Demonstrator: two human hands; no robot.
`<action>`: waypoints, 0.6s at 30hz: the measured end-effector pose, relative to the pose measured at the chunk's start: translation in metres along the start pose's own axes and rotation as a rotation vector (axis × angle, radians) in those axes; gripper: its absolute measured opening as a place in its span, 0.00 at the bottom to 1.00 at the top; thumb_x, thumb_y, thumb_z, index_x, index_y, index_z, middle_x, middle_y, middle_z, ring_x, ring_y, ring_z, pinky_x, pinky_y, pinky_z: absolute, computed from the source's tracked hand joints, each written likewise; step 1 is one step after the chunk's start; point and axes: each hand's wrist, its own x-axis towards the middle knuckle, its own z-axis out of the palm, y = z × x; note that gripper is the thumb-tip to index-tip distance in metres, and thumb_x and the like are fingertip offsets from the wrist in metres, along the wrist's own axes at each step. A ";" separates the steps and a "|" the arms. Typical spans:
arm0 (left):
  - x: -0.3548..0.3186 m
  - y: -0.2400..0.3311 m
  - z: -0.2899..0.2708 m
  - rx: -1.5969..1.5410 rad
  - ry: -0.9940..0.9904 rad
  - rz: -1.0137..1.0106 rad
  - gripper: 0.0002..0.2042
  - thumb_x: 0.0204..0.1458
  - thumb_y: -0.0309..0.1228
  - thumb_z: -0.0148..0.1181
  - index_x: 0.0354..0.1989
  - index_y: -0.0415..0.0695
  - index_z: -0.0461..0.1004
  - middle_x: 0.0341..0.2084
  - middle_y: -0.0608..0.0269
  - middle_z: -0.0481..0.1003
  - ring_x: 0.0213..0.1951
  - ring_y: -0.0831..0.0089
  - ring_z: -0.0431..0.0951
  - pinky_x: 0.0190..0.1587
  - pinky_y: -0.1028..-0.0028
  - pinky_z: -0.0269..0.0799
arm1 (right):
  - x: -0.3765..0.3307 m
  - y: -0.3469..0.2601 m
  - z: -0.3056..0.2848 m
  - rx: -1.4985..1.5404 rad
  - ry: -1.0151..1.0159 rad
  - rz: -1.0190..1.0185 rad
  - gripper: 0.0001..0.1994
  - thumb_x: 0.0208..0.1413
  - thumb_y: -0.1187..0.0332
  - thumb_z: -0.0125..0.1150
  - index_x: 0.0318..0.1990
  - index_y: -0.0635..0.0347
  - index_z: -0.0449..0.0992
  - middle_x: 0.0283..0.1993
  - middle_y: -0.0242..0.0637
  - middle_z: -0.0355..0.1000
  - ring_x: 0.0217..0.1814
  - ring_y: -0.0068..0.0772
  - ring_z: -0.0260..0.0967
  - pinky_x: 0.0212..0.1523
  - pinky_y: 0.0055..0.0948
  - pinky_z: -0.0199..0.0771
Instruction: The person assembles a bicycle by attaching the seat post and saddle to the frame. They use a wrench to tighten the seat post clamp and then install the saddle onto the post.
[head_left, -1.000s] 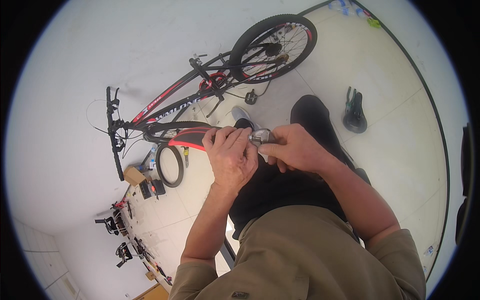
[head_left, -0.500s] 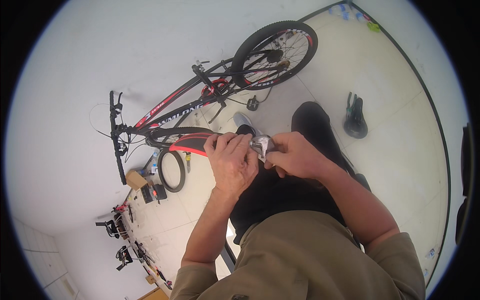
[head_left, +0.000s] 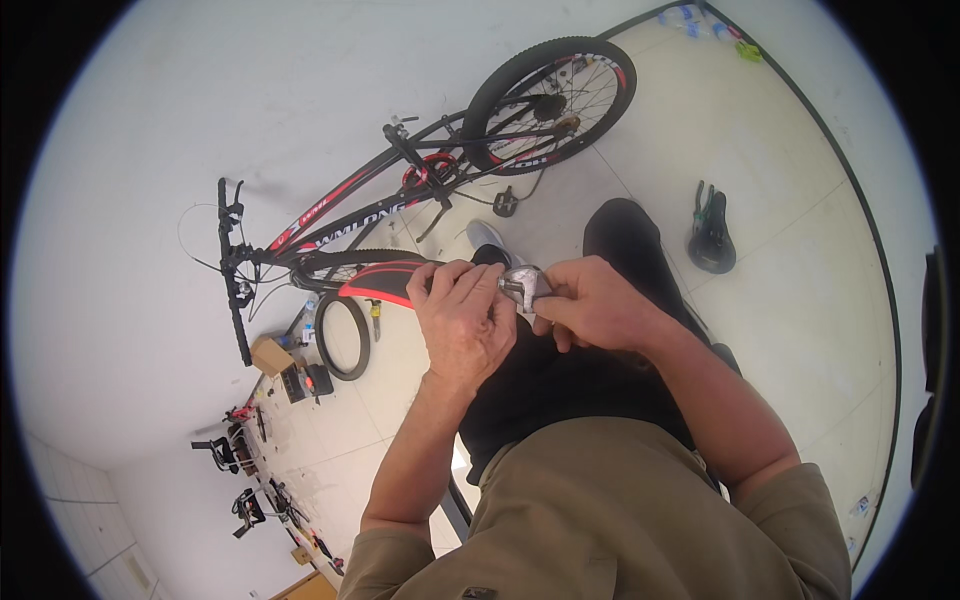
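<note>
A long curved black piece with red edges (head_left: 382, 281) runs out to the left from under my left hand (head_left: 462, 318); its kind is unclear. The fingers of that hand are bent over its near end and reach a shiny silver metal fitting (head_left: 523, 286). My right hand (head_left: 597, 305) pinches this fitting from the other side, thumb on top and fingers curled below. Both hands meet above my dark trousers. How the fitting joins the black-and-red piece is hidden by my fingers.
A black and red bicycle (head_left: 345, 205) leans along the wall ahead. A black saddle (head_left: 711, 236) lies on the floor at right. Left of my hands are a loose tyre (head_left: 342, 338), a cardboard box (head_left: 270, 356) and a black toolbox (head_left: 306, 383). More bicycle parts stand farther left.
The silver fitting has turned slightly between my fingers, showing a different face. My right hand has shifted a little; the left hand keeps its place.
</note>
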 end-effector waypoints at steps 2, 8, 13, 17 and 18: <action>-0.001 0.000 0.000 -0.001 -0.004 -0.004 0.13 0.38 0.22 0.62 0.36 0.39 0.82 0.32 0.64 0.81 0.40 0.66 0.77 0.55 0.58 0.63 | -0.003 -0.007 0.001 -0.046 0.014 0.042 0.10 0.57 0.68 0.64 0.32 0.67 0.74 0.25 0.36 0.75 0.21 0.23 0.73 0.20 0.23 0.67; 0.000 0.001 0.000 -0.006 -0.007 0.001 0.13 0.38 0.22 0.62 0.36 0.39 0.82 0.32 0.64 0.81 0.40 0.66 0.77 0.55 0.58 0.63 | -0.001 -0.003 0.003 -0.083 0.026 -0.015 0.10 0.56 0.69 0.63 0.32 0.69 0.74 0.26 0.37 0.76 0.21 0.24 0.73 0.22 0.25 0.69; 0.000 0.000 0.001 -0.007 -0.002 0.003 0.13 0.38 0.22 0.62 0.36 0.40 0.82 0.32 0.64 0.81 0.41 0.66 0.77 0.55 0.57 0.63 | 0.002 0.003 0.001 -0.035 0.010 -0.050 0.10 0.55 0.69 0.65 0.31 0.69 0.74 0.25 0.37 0.76 0.20 0.25 0.73 0.22 0.25 0.70; 0.001 0.001 -0.001 -0.005 -0.006 0.002 0.13 0.38 0.22 0.62 0.36 0.40 0.81 0.32 0.63 0.81 0.41 0.66 0.77 0.55 0.57 0.63 | -0.001 -0.005 0.004 -0.086 0.037 0.013 0.11 0.56 0.68 0.64 0.31 0.69 0.74 0.25 0.38 0.76 0.20 0.25 0.73 0.22 0.25 0.70; 0.000 0.000 -0.001 -0.004 -0.006 0.000 0.13 0.38 0.22 0.62 0.36 0.39 0.81 0.32 0.63 0.81 0.41 0.66 0.77 0.55 0.57 0.63 | -0.002 -0.008 0.005 -0.108 0.051 0.037 0.11 0.56 0.68 0.63 0.31 0.69 0.74 0.25 0.38 0.76 0.20 0.25 0.73 0.22 0.25 0.70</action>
